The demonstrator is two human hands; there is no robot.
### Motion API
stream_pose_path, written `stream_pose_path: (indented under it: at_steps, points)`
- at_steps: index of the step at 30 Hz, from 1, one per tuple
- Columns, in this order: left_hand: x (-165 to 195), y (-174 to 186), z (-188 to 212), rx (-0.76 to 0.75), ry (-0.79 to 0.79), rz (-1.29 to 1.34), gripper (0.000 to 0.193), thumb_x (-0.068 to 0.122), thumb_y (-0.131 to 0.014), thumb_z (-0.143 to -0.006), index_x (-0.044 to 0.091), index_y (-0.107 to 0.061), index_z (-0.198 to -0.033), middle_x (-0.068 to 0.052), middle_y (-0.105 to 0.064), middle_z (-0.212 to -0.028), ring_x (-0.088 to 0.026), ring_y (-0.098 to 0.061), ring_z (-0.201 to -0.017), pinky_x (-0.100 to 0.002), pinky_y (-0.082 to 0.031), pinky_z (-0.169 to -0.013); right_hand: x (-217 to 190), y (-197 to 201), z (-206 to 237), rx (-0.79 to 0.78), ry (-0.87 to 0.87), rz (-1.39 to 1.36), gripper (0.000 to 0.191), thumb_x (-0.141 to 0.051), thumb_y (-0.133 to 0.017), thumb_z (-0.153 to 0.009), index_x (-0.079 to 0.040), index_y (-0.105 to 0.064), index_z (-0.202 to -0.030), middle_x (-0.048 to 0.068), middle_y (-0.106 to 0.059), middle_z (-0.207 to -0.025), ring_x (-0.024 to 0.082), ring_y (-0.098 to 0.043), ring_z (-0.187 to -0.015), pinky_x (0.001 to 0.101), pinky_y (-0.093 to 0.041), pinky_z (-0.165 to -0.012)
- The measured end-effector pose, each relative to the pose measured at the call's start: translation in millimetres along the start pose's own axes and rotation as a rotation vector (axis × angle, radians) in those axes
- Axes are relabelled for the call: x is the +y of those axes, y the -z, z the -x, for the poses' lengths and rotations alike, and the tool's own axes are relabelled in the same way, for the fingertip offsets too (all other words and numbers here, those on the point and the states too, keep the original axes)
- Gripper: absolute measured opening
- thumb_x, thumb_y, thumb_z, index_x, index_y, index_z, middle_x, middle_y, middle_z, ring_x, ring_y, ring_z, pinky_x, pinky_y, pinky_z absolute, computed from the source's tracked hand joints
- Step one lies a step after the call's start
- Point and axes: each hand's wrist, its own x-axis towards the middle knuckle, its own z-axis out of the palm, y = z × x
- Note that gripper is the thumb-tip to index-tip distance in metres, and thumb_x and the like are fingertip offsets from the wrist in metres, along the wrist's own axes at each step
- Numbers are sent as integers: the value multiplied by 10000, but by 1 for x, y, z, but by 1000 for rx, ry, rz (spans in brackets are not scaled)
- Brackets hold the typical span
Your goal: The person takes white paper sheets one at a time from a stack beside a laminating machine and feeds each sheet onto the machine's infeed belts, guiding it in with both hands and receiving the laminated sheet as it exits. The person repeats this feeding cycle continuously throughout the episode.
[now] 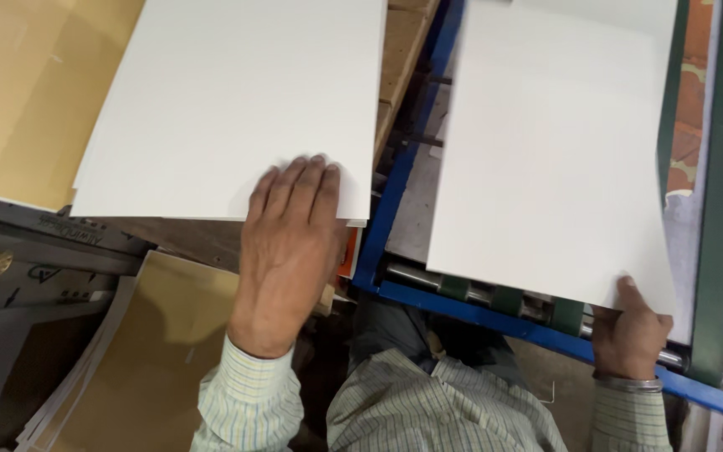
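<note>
While the left hand (288, 251) lies flat, palm down and fingers spread, on the near right corner of a stack of large white paper sheets (228, 100), the right hand (629, 331) pinches the near right corner of a single large white sheet (546, 142) that lies over the blue metal machine frame (395, 192); its thumb shows on top of the sheet, the other fingers are hidden beneath, so it grasps that corner; the left grips nothing and only presses on the stack. By the look of it, the step in hand is feeding one sheet onto the machine while the stack is steadied; the sheet's near edge sits just above the steel roller with green bands (495, 297), and it lies slightly askew to the frame, so squaring that edge to the roller seems to be what the work calls for at this point. Both forearms, in pale green checked sleeves (248, 393), reach forward from the body, the left angled slightly inward, the right held low with a metal bangle (627, 383) at the wrist. Brown cardboard sheets (27, 84) lie at the far left under the stack; more tan sheets (156, 351) lie lower left beside the left arm.
</note>
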Motion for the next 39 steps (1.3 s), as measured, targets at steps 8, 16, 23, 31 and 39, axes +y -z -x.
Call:
stream_pose_path:
  at_steps: [8,16,23,31,39]
  points:
    - [-7,0,17,91,-23,35,349,-2,-775,-757,18,-730,-1103,-102,-739,-1130,-258,-703,-1093,-411,-574,-935,47,90,39,77,43,83,389,-26,-589,-1050,36,-553,-1432,131,-640,-1336,238,-668,-1148,373,-596,-907]
    - [-8,2,21,56,43,22,390,-12,-835,-713,57,-747,-1086,-60,-751,-1101,-228,-703,-1050,-389,-573,-914,67,92,87,185,-61,75,370,-48,-620,-1013,44,-565,-1367,122,-659,-1255,243,-684,-1075,391,-601,-857]
    - [-12,0,24,27,47,20,422,13,-842,-696,60,-744,-1103,-62,-750,-1113,-233,-699,-1049,-397,-566,-908,59,48,33,70,-6,29,352,-110,-631,-1033,37,-543,-1341,141,-668,-1221,260,-690,-1070,392,-607,-872]
    - [-21,9,20,-48,6,96,465,131,-824,-747,61,-720,-1195,-92,-725,-1206,-252,-665,-1105,-424,-547,-945,65,18,1,-184,-308,-15,375,-256,-489,-1093,41,-523,-1319,173,-643,-1207,290,-662,-1076,437,-599,-895]
    - [-25,12,33,167,184,372,515,-73,-546,-939,98,-641,-1415,-104,-670,-1415,-254,-643,-1350,-393,-575,-1118,34,-34,60,-526,-431,2,474,-254,-490,-1040,57,-516,-1396,215,-657,-1268,311,-685,-1090,442,-589,-921]
